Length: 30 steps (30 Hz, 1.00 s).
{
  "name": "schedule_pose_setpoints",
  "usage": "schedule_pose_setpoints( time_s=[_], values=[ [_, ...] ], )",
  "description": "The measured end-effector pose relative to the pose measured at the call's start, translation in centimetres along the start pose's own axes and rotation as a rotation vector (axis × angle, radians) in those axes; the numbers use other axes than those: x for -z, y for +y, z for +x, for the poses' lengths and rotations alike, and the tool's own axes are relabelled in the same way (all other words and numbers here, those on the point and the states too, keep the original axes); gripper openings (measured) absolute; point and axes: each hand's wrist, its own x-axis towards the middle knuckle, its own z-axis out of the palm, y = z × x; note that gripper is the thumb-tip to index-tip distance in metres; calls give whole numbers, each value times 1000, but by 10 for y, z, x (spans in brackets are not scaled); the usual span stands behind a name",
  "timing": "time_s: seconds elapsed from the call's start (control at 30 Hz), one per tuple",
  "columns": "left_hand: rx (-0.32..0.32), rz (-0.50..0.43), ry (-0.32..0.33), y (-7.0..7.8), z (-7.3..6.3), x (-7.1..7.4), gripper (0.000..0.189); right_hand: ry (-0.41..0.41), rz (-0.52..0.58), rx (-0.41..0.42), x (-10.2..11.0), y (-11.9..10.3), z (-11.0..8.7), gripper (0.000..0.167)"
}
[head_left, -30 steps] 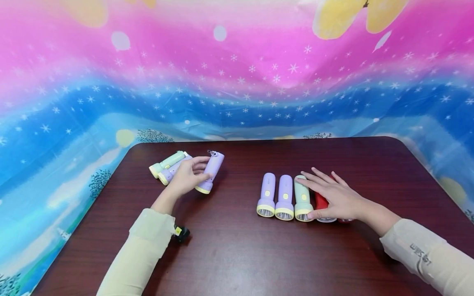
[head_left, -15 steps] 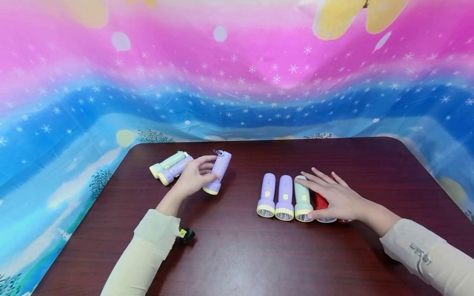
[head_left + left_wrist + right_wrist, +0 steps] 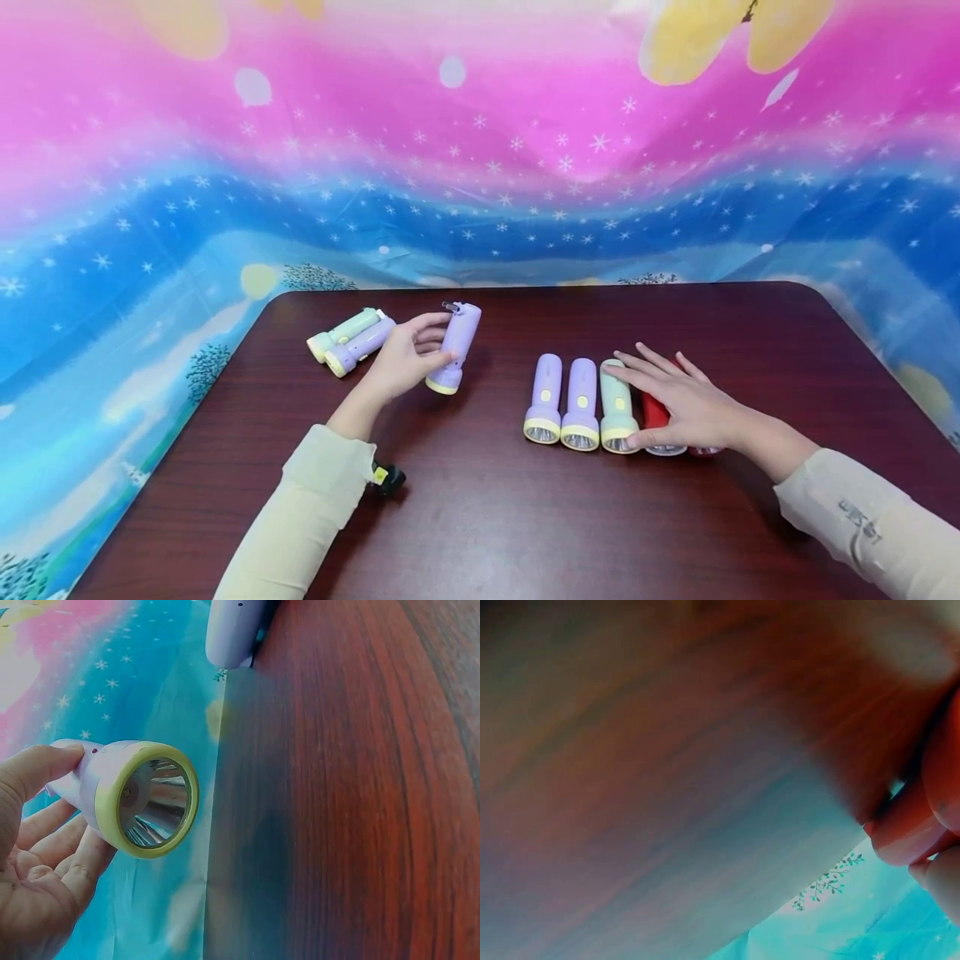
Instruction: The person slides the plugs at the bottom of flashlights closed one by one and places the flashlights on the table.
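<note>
Left hand [image 3: 408,358] curled, right hand [image 3: 693,407] splayed, I'm over the worktop [image 3: 510,525]: the row of five flashlights [image 3: 617,396] seems done, while the loose pair [image 3: 360,346] and, between it and the row, the lilac flashlight [image 3: 462,337] gripped in my left look still to do. Red flashlights [image 3: 655,413] are mostly hidden under my right hand; whether I touch them, I can't tell

Yellow-rimmed purple flashlight [image 3: 462,333] is leaning in the left hand [image 3: 399,362], prongs [image 3: 451,307] protruding at its top; green flashlight [image 3: 617,402] and two red flashlights [image 3: 655,414] are lying partly beneath the right hand [image 3: 690,407].
</note>
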Motion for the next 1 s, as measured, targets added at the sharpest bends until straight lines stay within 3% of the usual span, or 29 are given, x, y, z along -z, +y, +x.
schedule_pose_setpoints(
  time_s=[0.3,0.63,1.0],
  values=[
    [-31,-21,24,10,-1,-7,59,-22,27,-4,2,-3,2,96],
    [-42,-117,32,16,1,-17,61,-46,99,-19,9,-5,1,96],
    [-47,-220,58,21,4,-30,61,18,297,17,24,-6,10,93]
  ],
)
